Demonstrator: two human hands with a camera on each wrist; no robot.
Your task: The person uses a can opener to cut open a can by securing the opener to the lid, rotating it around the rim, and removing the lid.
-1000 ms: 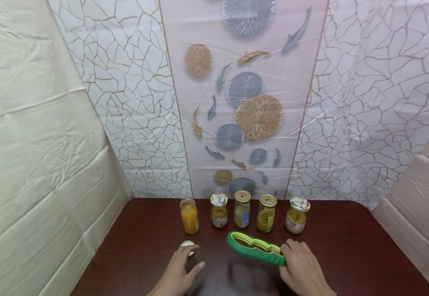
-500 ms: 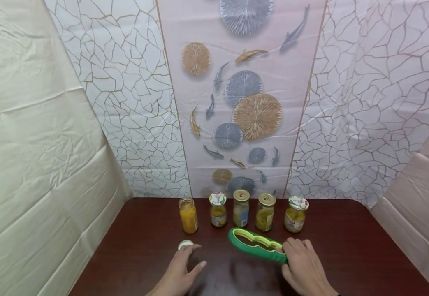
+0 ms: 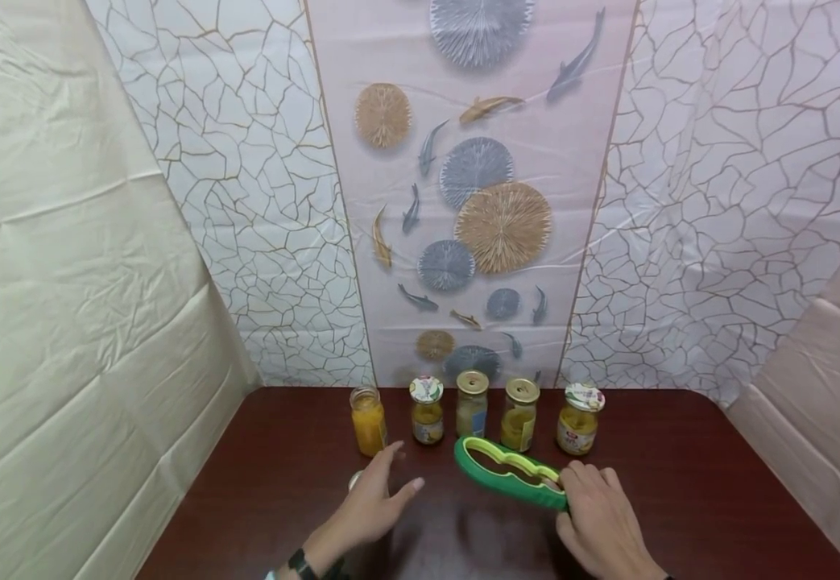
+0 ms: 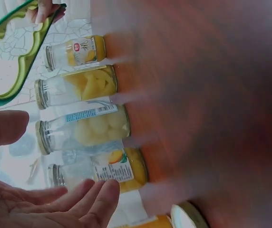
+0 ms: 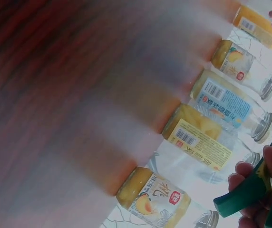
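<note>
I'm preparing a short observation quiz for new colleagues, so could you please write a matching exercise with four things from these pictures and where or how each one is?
Things:
1. Green jar opener
2. Orange-filled jar
3. Loose lid
4. Blue-labelled jar

Places and states, in the head view:
A. Middle of the row of five jars
B. Lying on the table
C. Held in the right hand
D. Standing uncapped at the row's left end

Pairs: 1-C, 2-D, 3-B, 4-A
</note>
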